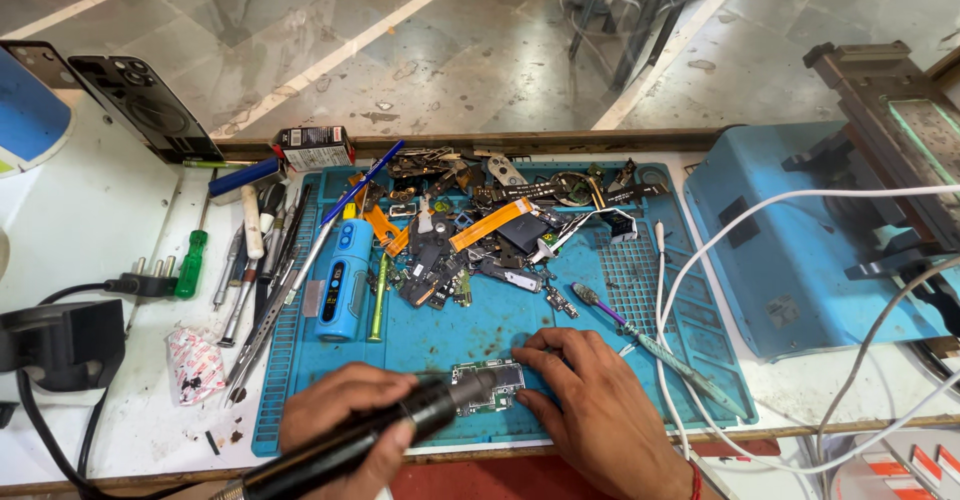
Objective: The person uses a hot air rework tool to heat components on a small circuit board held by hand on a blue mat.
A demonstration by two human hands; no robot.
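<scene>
Blue mat (470,335), lower centre: left hand (340,425) grips a black rotary tool (350,445); right hand (590,400), fingers spread, pins a circuit board (488,388) steady.

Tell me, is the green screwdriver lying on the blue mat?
No, the green screwdriver lies on the white table, left of the blue mat.

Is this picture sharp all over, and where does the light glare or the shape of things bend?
Head view: the blue mat and circuit board are sharp under even, soft light with faint shadows; the black tool in the left hand blurs near the lower edge; the glass pane behind shows hazy reflections; the table edge bows from the wide lens.
</scene>
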